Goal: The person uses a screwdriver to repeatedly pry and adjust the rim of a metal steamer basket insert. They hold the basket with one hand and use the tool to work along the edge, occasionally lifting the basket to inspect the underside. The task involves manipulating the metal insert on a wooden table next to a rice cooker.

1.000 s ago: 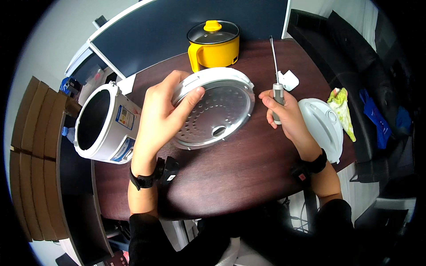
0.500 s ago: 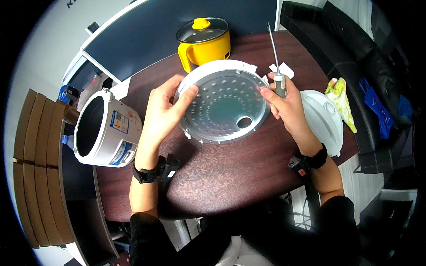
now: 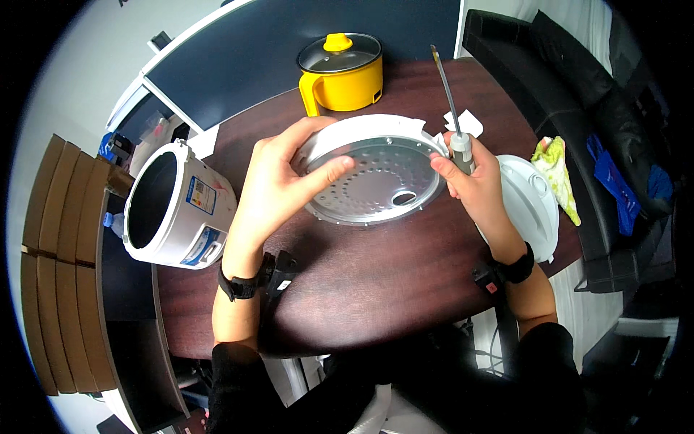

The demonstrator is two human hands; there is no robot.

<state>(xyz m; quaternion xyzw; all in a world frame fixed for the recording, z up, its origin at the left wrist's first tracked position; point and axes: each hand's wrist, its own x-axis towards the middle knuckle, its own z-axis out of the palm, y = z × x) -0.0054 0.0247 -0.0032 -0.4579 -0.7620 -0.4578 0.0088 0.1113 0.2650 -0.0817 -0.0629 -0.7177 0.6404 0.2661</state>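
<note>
My left hand (image 3: pixel 282 181) grips the left rim of a round white lid part with a dimpled metal plate (image 3: pixel 376 181), which has a hole near its lower right. My right hand (image 3: pixel 473 184) is closed on the grey handle of a screwdriver (image 3: pixel 459 145), its shaft pointing up, while that hand's thumb is at the lid part's right edge. A small white piece (image 3: pixel 468 121) lies behind the screwdriver. Beside my right hand rests a white plastic cover (image 3: pixel 533 210) on the table.
A white cooker body (image 3: pixel 199 217) stands open at the left. A yellow pot (image 3: pixel 347 87) with glass lid sits at the back, before a dark partition (image 3: pixel 238 50). A cloth (image 3: pixel 557 173) lies at the right, beside a black sofa (image 3: pixel 585 101). Stacked cardboard boxes (image 3: pixel 58 260) are far left.
My right hand has moved from apart to the lid part's right edge, still holding the screwdriver. The lid part has shifted rightward and was tilted more face-on half a second ago than now.
</note>
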